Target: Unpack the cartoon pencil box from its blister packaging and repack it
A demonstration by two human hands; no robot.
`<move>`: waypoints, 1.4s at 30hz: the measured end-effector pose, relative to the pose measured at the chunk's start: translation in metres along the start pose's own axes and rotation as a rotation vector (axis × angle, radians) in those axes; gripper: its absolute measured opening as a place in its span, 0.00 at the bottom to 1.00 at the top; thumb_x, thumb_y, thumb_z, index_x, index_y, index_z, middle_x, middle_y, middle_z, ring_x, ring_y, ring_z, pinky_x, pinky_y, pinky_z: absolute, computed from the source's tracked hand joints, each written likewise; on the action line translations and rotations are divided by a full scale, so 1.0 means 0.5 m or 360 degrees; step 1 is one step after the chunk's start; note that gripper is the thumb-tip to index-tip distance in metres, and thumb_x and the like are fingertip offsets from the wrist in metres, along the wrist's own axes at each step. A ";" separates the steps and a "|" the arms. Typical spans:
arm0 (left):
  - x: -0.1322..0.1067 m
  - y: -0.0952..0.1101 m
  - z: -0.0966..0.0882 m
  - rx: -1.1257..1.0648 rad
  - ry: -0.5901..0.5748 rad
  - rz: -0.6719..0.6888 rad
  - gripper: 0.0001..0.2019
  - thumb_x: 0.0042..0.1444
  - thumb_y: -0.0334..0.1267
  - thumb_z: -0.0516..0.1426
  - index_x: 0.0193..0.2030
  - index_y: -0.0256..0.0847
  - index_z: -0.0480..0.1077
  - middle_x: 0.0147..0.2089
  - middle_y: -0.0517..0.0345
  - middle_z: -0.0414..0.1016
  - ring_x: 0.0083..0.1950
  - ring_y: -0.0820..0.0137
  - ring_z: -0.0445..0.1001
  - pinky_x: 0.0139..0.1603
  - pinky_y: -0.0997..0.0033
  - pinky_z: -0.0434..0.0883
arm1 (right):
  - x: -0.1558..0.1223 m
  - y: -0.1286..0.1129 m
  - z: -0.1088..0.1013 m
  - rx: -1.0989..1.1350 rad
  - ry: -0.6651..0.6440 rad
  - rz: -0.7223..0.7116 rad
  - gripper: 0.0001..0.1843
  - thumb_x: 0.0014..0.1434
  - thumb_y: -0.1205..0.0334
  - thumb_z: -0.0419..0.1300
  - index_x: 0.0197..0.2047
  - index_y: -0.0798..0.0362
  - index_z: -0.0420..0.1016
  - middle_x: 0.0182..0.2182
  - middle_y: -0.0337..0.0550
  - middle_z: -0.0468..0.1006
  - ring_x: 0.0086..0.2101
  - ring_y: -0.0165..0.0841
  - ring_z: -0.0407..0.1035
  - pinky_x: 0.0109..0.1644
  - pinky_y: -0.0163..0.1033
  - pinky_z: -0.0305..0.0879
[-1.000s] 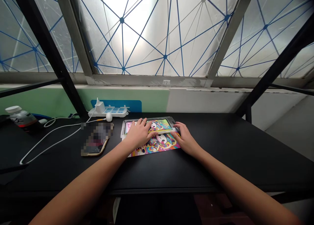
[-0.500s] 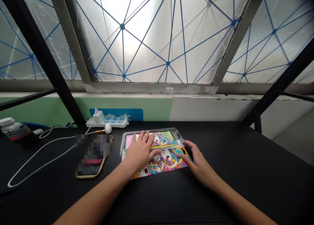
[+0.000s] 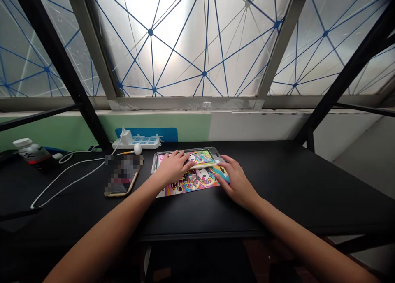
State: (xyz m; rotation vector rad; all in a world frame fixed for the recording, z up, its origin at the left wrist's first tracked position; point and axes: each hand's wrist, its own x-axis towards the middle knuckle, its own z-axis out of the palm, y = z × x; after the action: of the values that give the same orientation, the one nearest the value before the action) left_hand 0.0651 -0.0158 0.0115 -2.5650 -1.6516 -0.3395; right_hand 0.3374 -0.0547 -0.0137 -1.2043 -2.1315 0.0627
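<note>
Two flat, spread hands, left hand [image 3: 173, 168] and right hand [image 3: 236, 181], press the colourful card [image 3: 194, 179].

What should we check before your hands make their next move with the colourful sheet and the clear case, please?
1. Left hand steadies the clear case: ok, its fingers lie flat on the case's near edge.
2. Right hand on the colourful sheet: ok, palm down at its right end.
3. Sheet flat on the table: ok, no curl shows.
4. Sheet's far edge under or inside the case: cannot tell, the hands cover the overlap.
5. Phone out of the way: ok, it lies apart to the left.
6. Cable away from both hands: ok, it runs beyond the phone.
</note>
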 end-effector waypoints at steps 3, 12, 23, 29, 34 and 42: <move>0.000 -0.001 -0.001 -0.0017 0.0010 -0.0015 0.25 0.72 0.53 0.43 0.67 0.48 0.67 0.72 0.48 0.65 0.72 0.46 0.61 0.64 0.40 0.63 | 0.005 -0.035 -0.007 0.0046 -0.0280 -0.0354 0.16 0.69 0.53 0.53 0.53 0.47 0.75 0.60 0.55 0.73 0.59 0.48 0.68 0.63 0.58 0.64; -0.001 0.002 0.003 -0.0106 -0.0029 -0.0104 0.28 0.71 0.55 0.43 0.73 0.47 0.58 0.76 0.47 0.56 0.76 0.46 0.52 0.68 0.33 0.55 | 0.011 -0.068 0.000 0.0092 -0.0932 -0.0389 0.41 0.65 0.35 0.55 0.74 0.44 0.56 0.73 0.46 0.55 0.71 0.48 0.48 0.74 0.59 0.43; 0.003 -0.004 -0.021 -0.0198 -0.0070 -0.0111 0.25 0.71 0.54 0.44 0.65 0.49 0.69 0.74 0.48 0.61 0.74 0.47 0.57 0.68 0.39 0.58 | -0.017 -0.028 -0.055 -0.0005 -0.0595 -0.0232 0.23 0.71 0.44 0.51 0.34 0.49 0.78 0.38 0.50 0.79 0.42 0.44 0.71 0.47 0.50 0.67; 0.047 -0.003 -0.018 -0.0301 0.0007 -0.0188 0.24 0.72 0.55 0.42 0.46 0.45 0.75 0.62 0.47 0.74 0.65 0.51 0.69 0.69 0.33 0.51 | 0.008 -0.031 -0.008 -0.0147 -0.0503 -0.0242 0.20 0.69 0.43 0.53 0.47 0.50 0.75 0.47 0.52 0.77 0.47 0.45 0.70 0.52 0.50 0.66; 0.080 -0.003 -0.002 -0.0346 -0.0052 -0.0224 0.20 0.68 0.56 0.48 0.52 0.44 0.70 0.55 0.45 0.79 0.56 0.50 0.75 0.64 0.34 0.59 | 0.032 -0.047 0.024 -0.0136 -0.0548 -0.0272 0.25 0.67 0.40 0.56 0.57 0.49 0.72 0.57 0.53 0.73 0.56 0.47 0.66 0.58 0.51 0.63; 0.074 -0.008 0.008 -0.0352 -0.0062 -0.0096 0.23 0.67 0.56 0.48 0.61 0.50 0.68 0.68 0.50 0.70 0.67 0.49 0.66 0.67 0.38 0.56 | 0.041 -0.065 0.052 -0.0243 -0.0415 0.0005 0.19 0.69 0.44 0.52 0.44 0.51 0.70 0.45 0.53 0.75 0.46 0.47 0.66 0.50 0.51 0.62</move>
State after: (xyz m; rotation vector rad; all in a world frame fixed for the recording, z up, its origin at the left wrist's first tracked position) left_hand 0.0766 0.0195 0.0156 -2.6955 -1.8022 -0.5064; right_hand 0.2912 -0.0502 -0.0112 -1.3494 -2.3970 0.0620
